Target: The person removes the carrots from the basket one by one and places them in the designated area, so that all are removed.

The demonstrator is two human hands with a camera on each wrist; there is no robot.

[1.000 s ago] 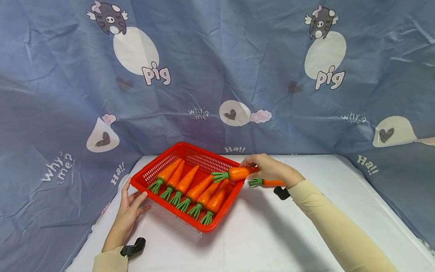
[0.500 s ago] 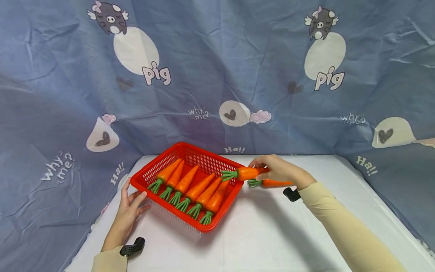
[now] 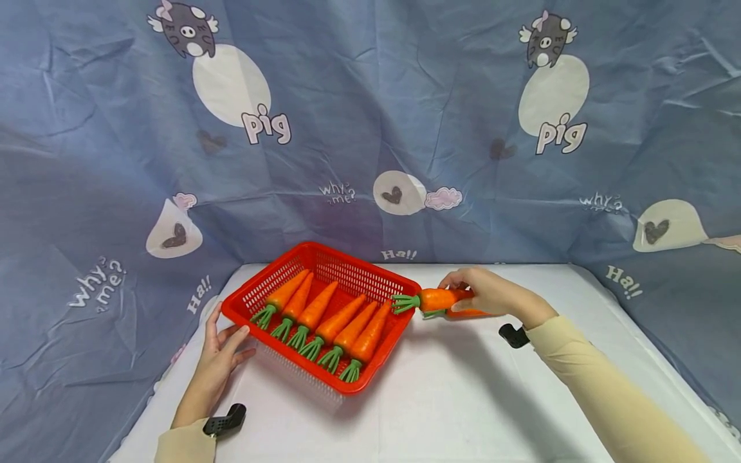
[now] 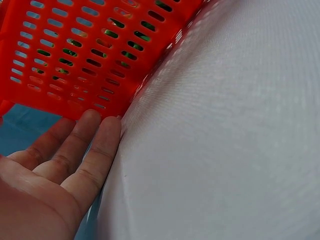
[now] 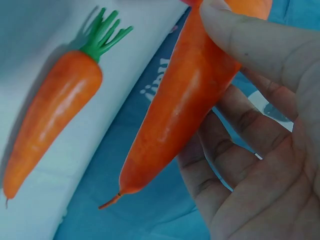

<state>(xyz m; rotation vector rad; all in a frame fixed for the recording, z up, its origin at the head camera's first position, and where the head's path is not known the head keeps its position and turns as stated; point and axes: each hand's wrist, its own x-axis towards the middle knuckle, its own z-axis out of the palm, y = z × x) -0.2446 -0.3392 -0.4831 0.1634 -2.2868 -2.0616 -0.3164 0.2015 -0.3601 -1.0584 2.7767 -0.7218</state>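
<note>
My right hand [image 3: 493, 293] pinches an orange carrot [image 3: 435, 299] between thumb and fingers, just past the right rim of a red basket [image 3: 361, 388]. Its green stalks point left toward that rim; in the right wrist view the thin tip hangs free. Another carrot [image 5: 55, 117] lies on the table close by, partly behind the held one in the head view. Inside the basket, several carrots [image 3: 317, 310] lie side by side, stalks toward the near side. At the basket's left corner, my left hand [image 3: 214, 366] touches it with fairly straight fingers [image 4: 102, 145].
White cloth covers the table [image 3: 440, 399]. Blue printed fabric [image 3: 324, 128] hangs behind and at both sides. A black band device [image 3: 226, 421] sits on the left wrist, another [image 3: 514, 335] on the right.
My right hand has moved right with the carrot, from above the basket's right side to beyond its rim. The left hand and the basket have stayed put.
</note>
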